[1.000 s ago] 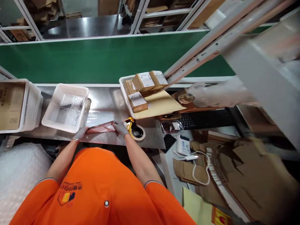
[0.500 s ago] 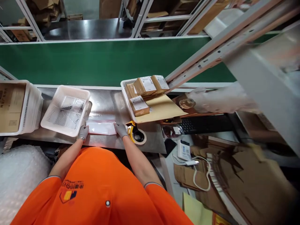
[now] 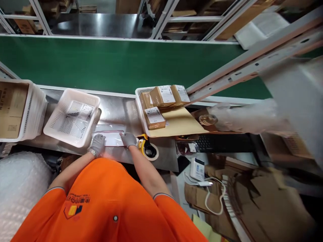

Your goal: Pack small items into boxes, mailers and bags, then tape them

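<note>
A flat clear plastic packet with a white sheet inside (image 3: 114, 139) lies on the metal table in front of me. My gloved left hand (image 3: 98, 143) rests over its left end, fingers closed on that end. At the right end, the fingers of my gloved right hand (image 3: 128, 139) pinch the edge. Just right of that hand is a yellow tape dispenser (image 3: 148, 148). A white basket (image 3: 56, 119) with plastic-wrapped, labelled items in it stands to the left of the packet.
A second white basket (image 3: 141, 114) holds labelled cardboard boxes (image 3: 154, 118) and a yellow envelope (image 3: 183, 122). Stacked baskets (image 3: 31, 111) are at far left, bubble wrap (image 3: 24, 188) below. Behind runs a green conveyor (image 3: 101, 65). A keyboard (image 3: 219, 143) and cardboard pieces (image 3: 267, 198) are right.
My left hand has moved right, further over the packet's left end. My right hand stays at the right end. The view has shifted slightly.
</note>
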### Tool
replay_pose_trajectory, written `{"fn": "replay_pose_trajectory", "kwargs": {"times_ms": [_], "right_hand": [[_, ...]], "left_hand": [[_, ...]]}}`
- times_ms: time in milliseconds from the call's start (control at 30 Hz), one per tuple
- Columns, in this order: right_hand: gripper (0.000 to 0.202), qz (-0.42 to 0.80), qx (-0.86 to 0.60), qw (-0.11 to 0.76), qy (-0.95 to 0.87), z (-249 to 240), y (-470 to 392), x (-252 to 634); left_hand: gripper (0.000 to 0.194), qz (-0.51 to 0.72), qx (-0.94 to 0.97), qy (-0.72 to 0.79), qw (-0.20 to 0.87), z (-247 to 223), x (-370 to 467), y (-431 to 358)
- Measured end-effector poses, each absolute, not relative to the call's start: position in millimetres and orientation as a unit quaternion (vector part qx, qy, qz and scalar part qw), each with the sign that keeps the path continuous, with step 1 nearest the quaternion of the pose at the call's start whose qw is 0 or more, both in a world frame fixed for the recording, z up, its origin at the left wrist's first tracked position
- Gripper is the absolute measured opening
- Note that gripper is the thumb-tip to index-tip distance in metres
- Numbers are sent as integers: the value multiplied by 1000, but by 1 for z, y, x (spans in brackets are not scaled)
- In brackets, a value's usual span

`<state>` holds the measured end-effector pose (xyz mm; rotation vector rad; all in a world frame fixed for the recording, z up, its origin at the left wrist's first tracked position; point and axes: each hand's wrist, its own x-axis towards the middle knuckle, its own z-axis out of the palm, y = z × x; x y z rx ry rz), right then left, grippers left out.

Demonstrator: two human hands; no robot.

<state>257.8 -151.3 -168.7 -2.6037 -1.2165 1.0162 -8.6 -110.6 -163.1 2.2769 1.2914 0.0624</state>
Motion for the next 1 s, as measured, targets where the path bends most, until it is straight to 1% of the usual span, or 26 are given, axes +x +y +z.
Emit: {"fn": "replay_pose_trajectory", "kwargs": {"times_ms": [33,100,133,200,267,300,367,467,567,667,733,900,1000], "right_hand": [[56,330,-854,45,-400,-169,-151,258],[55,325,-856,43,-400,-171,-152,260],[53,322,-859,46,-397,-172,-153,261],[49,308,-870,59,-381,-173,-158,261],[45,278,-886,78,-363,-174,-164,256],[45,258,-887,95,-370,-174,-167,250],[48,238,-851,142,-446,-176,-171,232],[51,265,-737,195,-591,-184,-171,199],[57,285,-698,193,-628,-196,-167,178],[68,272,-726,182,-605,-208,-168,183],[72,266,-749,168,-583,-212,-171,195],[74,250,-789,128,-547,-213,-179,233],[71,231,-810,118,-526,-208,-181,249]], "left_hand": [[34,4,861,438,261,-165,1,-109],[37,-42,892,379,244,-170,15,-104],[41,-61,904,354,230,-173,19,-102],[56,-85,918,328,205,-177,19,-97],[70,-93,924,314,195,-181,13,-93],[74,-93,927,308,193,-182,9,-92],[76,-88,931,299,191,-183,3,-91],[79,-78,934,290,194,-184,0,-90],[82,-67,931,297,204,-186,-2,-89],[85,-60,920,326,211,-187,-8,-89],[86,-57,911,346,218,-186,-17,-88],[92,-38,876,406,257,-177,-45,-90],[92,-10,833,468,296,-168,-54,-100]]}}
